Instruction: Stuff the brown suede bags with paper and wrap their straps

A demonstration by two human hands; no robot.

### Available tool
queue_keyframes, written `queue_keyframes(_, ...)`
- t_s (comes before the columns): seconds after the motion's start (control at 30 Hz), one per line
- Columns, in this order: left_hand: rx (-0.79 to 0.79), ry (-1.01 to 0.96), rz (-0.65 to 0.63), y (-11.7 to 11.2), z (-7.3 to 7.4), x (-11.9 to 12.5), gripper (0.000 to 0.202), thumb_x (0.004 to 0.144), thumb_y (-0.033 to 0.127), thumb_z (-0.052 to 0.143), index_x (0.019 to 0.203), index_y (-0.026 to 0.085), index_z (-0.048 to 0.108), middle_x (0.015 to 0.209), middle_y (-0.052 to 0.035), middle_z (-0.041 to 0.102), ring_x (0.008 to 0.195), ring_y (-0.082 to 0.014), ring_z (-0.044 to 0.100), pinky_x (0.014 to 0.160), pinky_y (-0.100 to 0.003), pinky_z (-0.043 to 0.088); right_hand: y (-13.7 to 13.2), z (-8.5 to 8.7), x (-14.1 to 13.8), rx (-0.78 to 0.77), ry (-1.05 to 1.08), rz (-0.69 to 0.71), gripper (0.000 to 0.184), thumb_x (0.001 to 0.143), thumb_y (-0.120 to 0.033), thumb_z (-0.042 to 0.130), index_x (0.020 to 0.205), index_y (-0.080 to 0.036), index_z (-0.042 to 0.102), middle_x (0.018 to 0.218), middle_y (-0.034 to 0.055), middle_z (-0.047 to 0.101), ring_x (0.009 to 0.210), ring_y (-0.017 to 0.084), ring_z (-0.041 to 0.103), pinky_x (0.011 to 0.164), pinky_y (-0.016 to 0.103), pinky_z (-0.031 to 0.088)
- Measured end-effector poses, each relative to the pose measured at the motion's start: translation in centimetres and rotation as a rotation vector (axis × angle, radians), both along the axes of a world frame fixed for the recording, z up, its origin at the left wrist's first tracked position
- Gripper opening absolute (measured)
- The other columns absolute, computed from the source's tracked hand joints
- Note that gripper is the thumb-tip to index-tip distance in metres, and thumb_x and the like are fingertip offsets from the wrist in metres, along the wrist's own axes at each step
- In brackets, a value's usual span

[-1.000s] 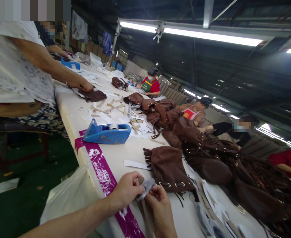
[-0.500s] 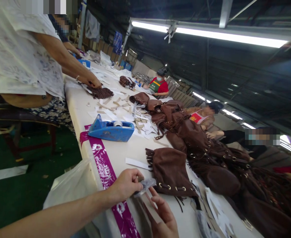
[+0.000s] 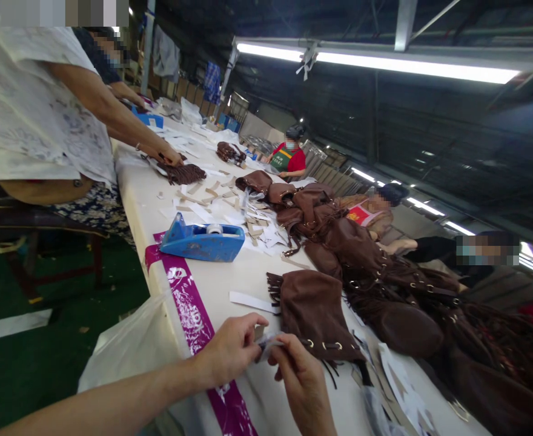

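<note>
My left hand and my right hand meet over the near edge of the white table, both pinching a small grey-white piece between their fingertips. Just beyond them lies a brown fringed leather bag with metal eyelets and a cord. A white paper strip lies left of that bag. What the small piece is I cannot make out.
A blue tape dispenser sits on the table past a magenta printed band. A long heap of brown bags runs along the right. Paper scraps lie further on. A standing person's hands press a fringed piece; seated people line the far side. A plastic bag hangs off the table edge.
My right hand, which had dropped away open half a second ago, has come back up and pinched the small piece together with my left hand.
</note>
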State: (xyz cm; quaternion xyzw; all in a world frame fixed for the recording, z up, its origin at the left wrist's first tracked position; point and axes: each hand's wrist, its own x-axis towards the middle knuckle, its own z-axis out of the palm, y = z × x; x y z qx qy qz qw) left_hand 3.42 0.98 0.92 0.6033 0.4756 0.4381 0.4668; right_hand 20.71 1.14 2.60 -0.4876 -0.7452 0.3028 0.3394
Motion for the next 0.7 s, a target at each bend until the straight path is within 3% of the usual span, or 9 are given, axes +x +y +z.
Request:
queue_keyframes(0.13,0.069,0.075,-0.050,0.2,0.3,-0.4,0.060,0.067,0.007,0.051,0.125,0.020,0.057,0.060,0.0065,0.051,0.059,-0.0129,0.048,0.058,-0.022,0.034,1.7,1.0,-0.3,0.168,-0.119,0.096,0.012,0.082,-0.028,0.062,0.075,-0.025,0.071,0.092,0.0064,0.068,0.084,0.023,0.061,0.076,0.031,0.047)
queue_keyframes(0.2,0.122,0.105,-0.078,0.3,0.3,-0.5,0.063,0.066,0.005,0.050,0.127,0.023,0.056,0.065,0.0051,0.054,0.063,-0.0140,0.050,0.062,-0.023,0.036,2.4,1.5,-0.4,0.152,-0.148,0.132,0.010,0.080,-0.023,0.065,0.073,-0.026,0.071,0.104,0.0059,0.069,0.095,0.025,0.060,0.084,0.033,0.044)
queue_keyframes(0.33,0.229,0.170,-0.104,0.3,-0.2,-1.0,0.063,0.070,0.007,0.052,0.132,0.022,0.052,0.088,-0.0025,0.062,0.084,-0.0196,0.054,0.082,-0.027,0.039,3.1,2.2,-0.8,0.016,-0.174,0.231,0.015,0.079,-0.019,0.064,0.068,-0.026,0.070,0.084,0.0007,0.072,0.082,0.022,0.060,0.075,0.029,0.042)
queue_keyframes(0.43,0.231,0.248,-0.099,0.5,-0.4,-1.4,0.065,0.073,0.010,0.052,0.138,0.017,0.046,0.092,-0.0059,0.063,0.093,-0.0232,0.052,0.089,-0.032,0.038,3.2,1.5,-1.3,-0.032,-0.085,0.166,0.014,0.078,-0.021,0.065,0.064,-0.024,0.067,0.071,-0.0007,0.067,0.071,0.019,0.057,0.067,0.027,0.040)
queue_keyframes(0.57,0.147,0.283,-0.023,1.0,0.3,-1.7,0.068,0.068,0.008,0.053,0.135,0.017,0.049,0.086,-0.0036,0.065,0.096,-0.0238,0.051,0.091,-0.033,0.036,3.2,0.2,-1.4,-0.144,0.129,0.089,0.013,0.077,-0.027,0.066,0.065,-0.022,0.066,0.072,-0.0001,0.066,0.070,0.019,0.056,0.066,0.026,0.040)
queue_keyframes(0.7,-0.005,0.257,0.077,1.2,1.1,-1.4,0.050,0.065,0.012,0.057,0.114,0.019,0.063,0.077,-0.0002,0.065,0.090,-0.0226,0.053,0.084,-0.032,0.036,3.5,-0.5,-1.3,-0.182,0.262,0.062,0.013,0.075,-0.030,0.070,0.066,-0.020,0.067,0.075,0.0017,0.067,0.073,0.019,0.056,0.068,0.026,0.042)
